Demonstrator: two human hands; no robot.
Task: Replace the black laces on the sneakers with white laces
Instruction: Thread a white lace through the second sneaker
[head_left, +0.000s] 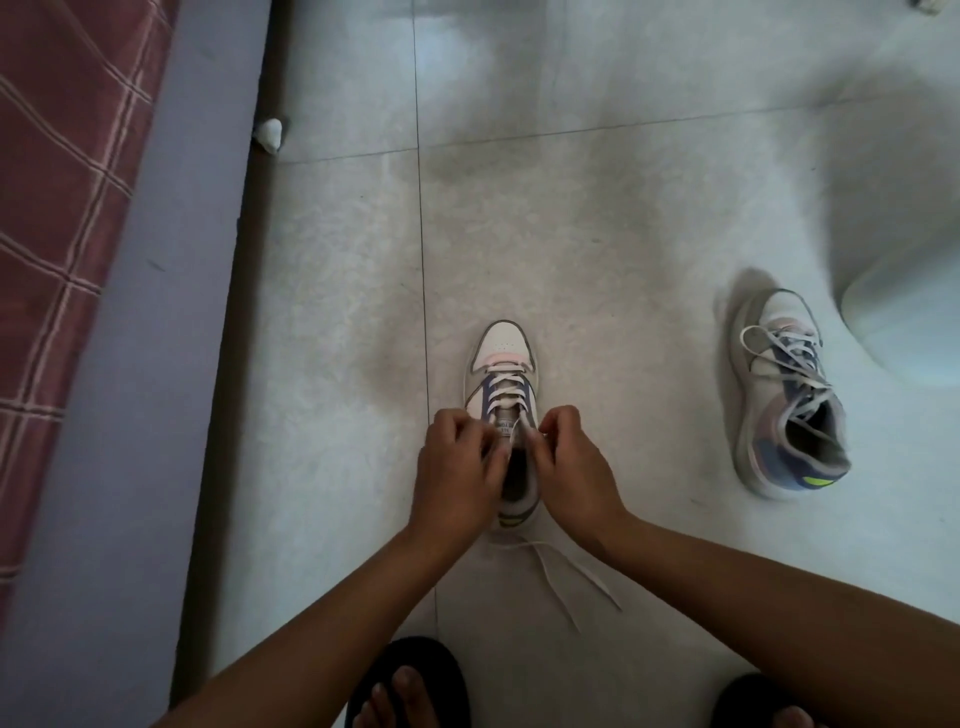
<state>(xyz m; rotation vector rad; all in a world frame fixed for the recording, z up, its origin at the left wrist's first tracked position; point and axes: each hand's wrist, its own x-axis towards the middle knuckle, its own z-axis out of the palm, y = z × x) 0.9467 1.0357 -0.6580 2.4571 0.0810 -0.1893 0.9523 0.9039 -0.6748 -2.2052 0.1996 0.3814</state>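
Observation:
A white, pink and blue sneaker (501, 358) stands on the floor in front of me, toe pointing away, with a white lace (503, 388) crossed through its eyelets. My left hand (457, 462) and my right hand (569, 457) sit on either side of the tongue, fingers curled, each pinching the white lace near the top eyelets. Two loose lace ends (576, 582) trail on the floor behind the heel. A second sneaker (789, 395), also with white laces, lies to the right, tilted on its side. No black lace is in view.
A bed with a red checked sheet (62, 208) and purple side runs along the left. A small white object (269, 134) lies by the bed's base. My feet in black sandals (410, 686) are at the bottom edge. Pale floor tiles (571, 208) surround the shoes.

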